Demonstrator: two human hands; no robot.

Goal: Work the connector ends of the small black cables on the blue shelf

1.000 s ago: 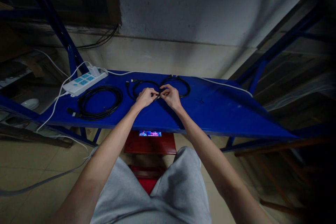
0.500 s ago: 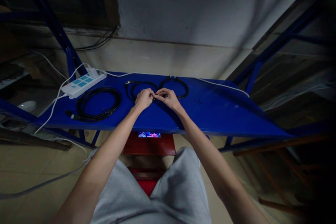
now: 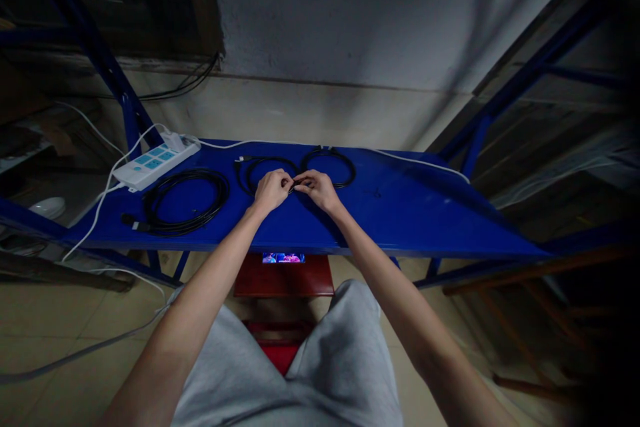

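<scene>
Black thin cable [image 3: 330,155] in 2 side-by-side loops, figure-8 style, lying on blue-painted steel bench top [image 3: 415,213], crossing point held just above bench surface between both hands. L hand [image 3: 271,191]: fingers curled shut on cable at crossing. R hand [image 3: 319,190]: thumb & fingertips closed in a pinch on same spot, fingertips nearly touching L hand. Short black plug [image 3: 243,159] at far end of L loop. Just left of hands, 1 separate thick black coiled cable [image 3: 185,203], flat on bench, w/ black connector [image 3: 131,219] at near-left edge. Behind coil, 1 white plastic power strip [image 3: 155,167] w/ teal square panels, any lettering too small to read; white cord [image 3: 280,143] running along back edge of bench. Below bench, 1 red wooden stool [image 3: 283,277] w/ lit phone [image 3: 283,257] on top, partly cut off by bench. Grey shorts [image 3: 340,347] at bottom of view.
</scene>
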